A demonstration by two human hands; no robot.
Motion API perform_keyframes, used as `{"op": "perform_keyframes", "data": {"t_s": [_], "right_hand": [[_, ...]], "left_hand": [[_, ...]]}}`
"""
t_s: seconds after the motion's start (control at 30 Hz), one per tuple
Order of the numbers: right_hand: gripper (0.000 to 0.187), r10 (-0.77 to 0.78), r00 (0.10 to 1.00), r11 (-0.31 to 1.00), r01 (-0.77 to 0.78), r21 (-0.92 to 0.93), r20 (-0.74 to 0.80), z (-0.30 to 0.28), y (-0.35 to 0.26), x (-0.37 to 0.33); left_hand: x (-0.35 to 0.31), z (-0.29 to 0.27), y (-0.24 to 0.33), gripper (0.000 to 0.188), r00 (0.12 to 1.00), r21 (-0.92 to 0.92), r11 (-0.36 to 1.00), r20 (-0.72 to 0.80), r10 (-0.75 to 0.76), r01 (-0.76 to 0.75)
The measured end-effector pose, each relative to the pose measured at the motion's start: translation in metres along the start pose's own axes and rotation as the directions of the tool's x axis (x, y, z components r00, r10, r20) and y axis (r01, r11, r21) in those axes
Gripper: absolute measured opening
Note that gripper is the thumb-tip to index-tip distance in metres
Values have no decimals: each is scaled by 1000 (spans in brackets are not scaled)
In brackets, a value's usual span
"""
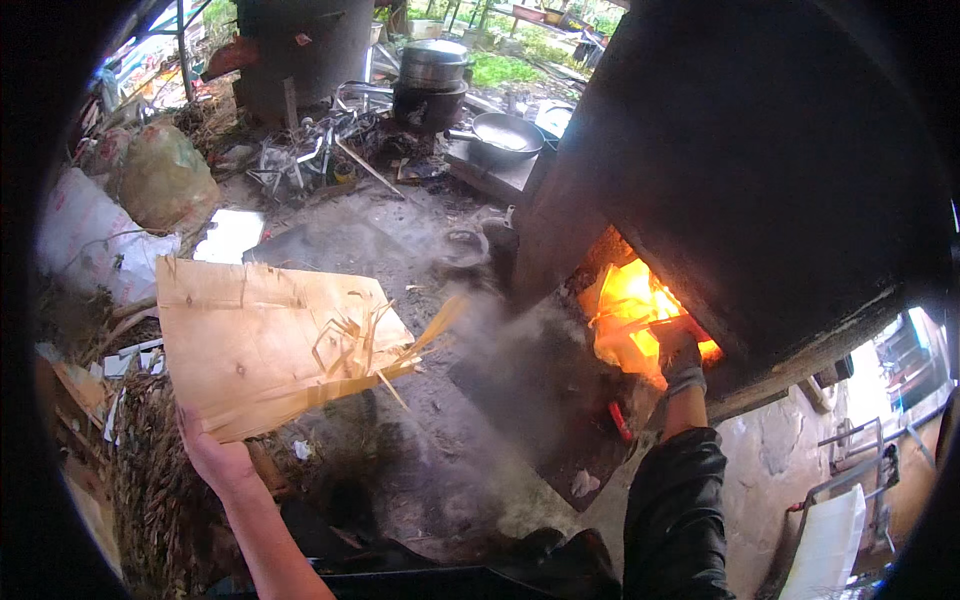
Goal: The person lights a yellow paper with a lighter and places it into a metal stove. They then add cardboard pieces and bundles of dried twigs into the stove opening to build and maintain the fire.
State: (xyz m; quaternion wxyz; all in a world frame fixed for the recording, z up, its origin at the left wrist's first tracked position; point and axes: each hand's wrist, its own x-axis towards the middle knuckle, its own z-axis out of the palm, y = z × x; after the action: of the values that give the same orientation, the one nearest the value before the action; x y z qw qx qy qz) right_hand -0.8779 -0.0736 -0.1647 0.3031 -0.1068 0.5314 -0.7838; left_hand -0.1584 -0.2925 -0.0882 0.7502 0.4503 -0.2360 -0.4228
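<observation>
My left hand (pixel 215 450) grips the lower left edge of a broad, thin sheet of plywood (pixel 265 345). The sheet's right end is torn into long splinters. My right hand (pixel 682 362), in a dark glove, is at the fire opening of a big black stove (pixel 760 180). Its fingers look closed, on something I cannot make out against the glare. Bright flames (pixel 635 305) fill the opening beside that hand. A small red object (pixel 620 421) lies on the dark plate (pixel 560 400) below the opening.
Pale smoke drifts before the stove. Further back are a flat pan (pixel 507 135) on a block and a stacked pot (pixel 432 85). Stuffed plastic bags (pixel 100 235) and dry brushwood (pixel 155 490) line the left. A metal frame (pixel 860 480) stands at right.
</observation>
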Motion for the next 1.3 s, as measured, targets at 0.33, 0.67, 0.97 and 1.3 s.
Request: {"op": "perform_keyframes", "data": {"t_s": [0.33,0.67,0.97,1.3], "right_hand": [[35,51,999,997,-51,66,-6,-3,6,10],[43,100,991,995,-98,20,-85,-14,11,21],[68,-42,859,766,-300,-569,-509,-23,6,23],[70,-137,814,468,-448,-761,-564,-27,-5,31]], "left_hand": [[4,22,-25,50,999,-37,998,-22,-48,47],[-2,25,-29,46,999,84,996,50,5,-9],[-10,43,-27,44,998,7,998,41,-55,54],[-15,52,-32,43,993,3,995,65,-99,98]]}}
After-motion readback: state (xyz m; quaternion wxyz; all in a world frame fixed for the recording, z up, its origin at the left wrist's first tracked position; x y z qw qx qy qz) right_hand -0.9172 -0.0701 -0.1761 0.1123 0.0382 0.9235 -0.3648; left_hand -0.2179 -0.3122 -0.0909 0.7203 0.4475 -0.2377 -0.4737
